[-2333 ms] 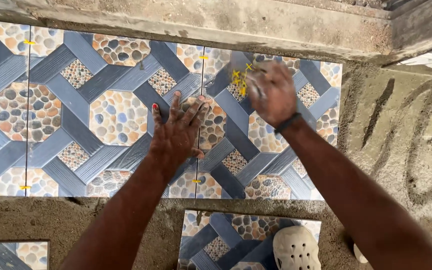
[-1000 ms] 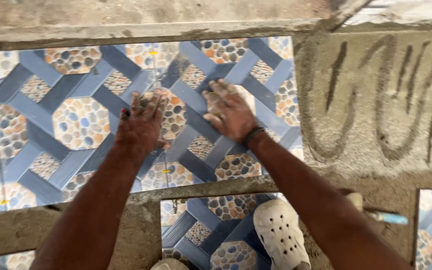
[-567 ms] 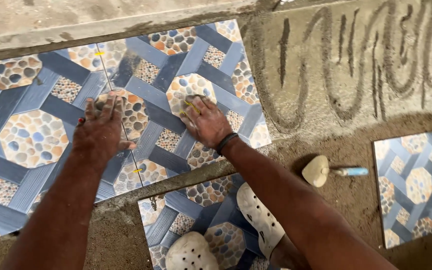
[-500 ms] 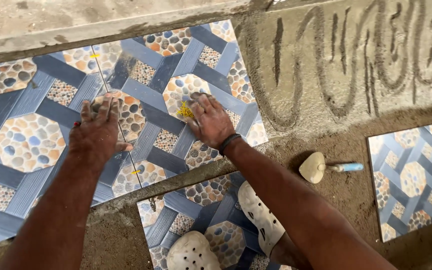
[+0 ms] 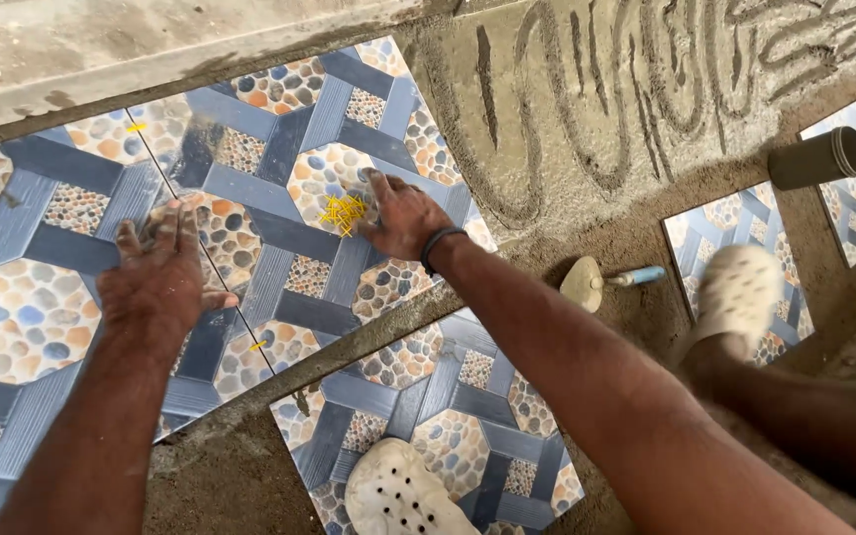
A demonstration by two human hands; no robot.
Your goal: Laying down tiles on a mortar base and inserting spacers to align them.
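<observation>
The left hand point(image 5: 159, 282) presses flat and open across the joint left of the newly laid tile point(image 5: 334, 198), the right hand point(image 5: 403, 216) splayed open on that tile beside loose yellow spacers point(image 5: 345, 210); uneven pressure could skew it or scatter them.

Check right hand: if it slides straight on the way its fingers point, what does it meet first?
The right hand lies flat on the tile, fingers pointing up-left. First in line, right at the fingertips, is the little heap of yellow spacers; past that only more tile, probably up to the concrete ledge.
</observation>
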